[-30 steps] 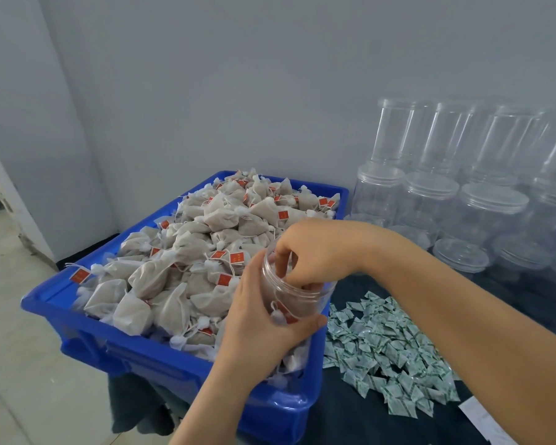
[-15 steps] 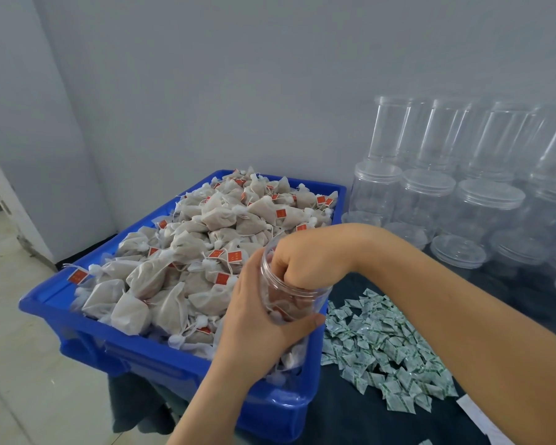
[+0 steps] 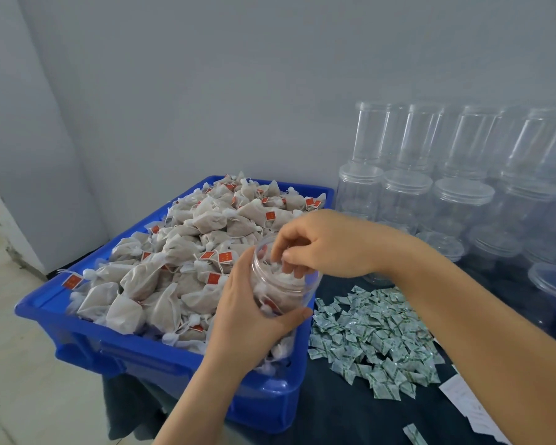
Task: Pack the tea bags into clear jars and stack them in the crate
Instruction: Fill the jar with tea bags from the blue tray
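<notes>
Jar filling over the near right corner of the blue crate (image 3: 87, 335); both hands at one jar.

Left hand (image 3: 251, 319) wraps the clear jar (image 3: 286, 284) from below, thumb across its near wall, jar tilted over the crate's right rim. Right hand (image 3: 321, 242) curls its fingertips into the jar mouth; whether they pinch a bag, cannot tell. Jar contents blurred, white and tan. Tea bags (image 3: 187, 252) heap above the crate rim. Empty lidded jars (image 3: 405, 200) stacked far right, cut off by the frame edge, hard to separate. Green sachets (image 3: 373, 335) scattered on the dark bench (image 3: 334, 409) right of the crate. Floor (image 3: 20, 380) open at left.
</notes>
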`<state>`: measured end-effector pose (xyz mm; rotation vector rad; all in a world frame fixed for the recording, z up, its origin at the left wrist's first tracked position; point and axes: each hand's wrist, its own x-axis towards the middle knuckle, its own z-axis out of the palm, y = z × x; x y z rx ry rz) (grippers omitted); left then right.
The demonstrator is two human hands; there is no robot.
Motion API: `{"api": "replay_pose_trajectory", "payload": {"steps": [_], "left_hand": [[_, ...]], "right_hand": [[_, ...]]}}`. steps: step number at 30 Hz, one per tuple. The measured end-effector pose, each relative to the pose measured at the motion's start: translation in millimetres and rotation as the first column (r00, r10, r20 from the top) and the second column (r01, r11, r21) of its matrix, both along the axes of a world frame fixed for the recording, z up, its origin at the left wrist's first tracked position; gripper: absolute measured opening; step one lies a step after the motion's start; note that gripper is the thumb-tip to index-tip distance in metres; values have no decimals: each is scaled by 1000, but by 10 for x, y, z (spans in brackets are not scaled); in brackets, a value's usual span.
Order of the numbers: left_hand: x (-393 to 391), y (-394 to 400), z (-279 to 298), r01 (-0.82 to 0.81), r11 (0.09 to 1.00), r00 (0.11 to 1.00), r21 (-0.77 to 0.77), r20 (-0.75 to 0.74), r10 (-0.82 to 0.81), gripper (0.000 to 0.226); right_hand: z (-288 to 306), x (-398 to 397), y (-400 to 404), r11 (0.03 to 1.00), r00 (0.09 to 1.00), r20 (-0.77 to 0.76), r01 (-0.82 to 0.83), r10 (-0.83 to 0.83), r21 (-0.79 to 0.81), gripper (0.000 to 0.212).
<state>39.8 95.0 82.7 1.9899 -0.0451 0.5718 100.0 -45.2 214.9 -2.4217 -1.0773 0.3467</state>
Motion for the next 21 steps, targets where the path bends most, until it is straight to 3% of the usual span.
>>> {"api": "replay_pose_trajectory", "payload": {"steps": [3,8,12,14,21], "left_hand": [[-49,-52,53,-22,999,999,47,27,21,100],[-88,-238,275,6,1000,996,12,93,-8,104],[-135,-543,398,141,989,981,-39,140,-134,107],[-159,-724,355,188,982,971,-25,157,-182,97],[-227,-1209,-141,289,953,955,-90,87,-282,88]], "right_hand": [[5,-123,-330,977,996,43,74,-84,199,21],[-183,-369,-909,861,951,-91,305,-294,408,19],[-557,-501,-1244,786,870,-208,493,-448,373,15],[-842,-562,-1364,749,815,-253,580,-522,320,15],[-1859,-889,-1571,684,669,-210,730,-713,2,11]]}}
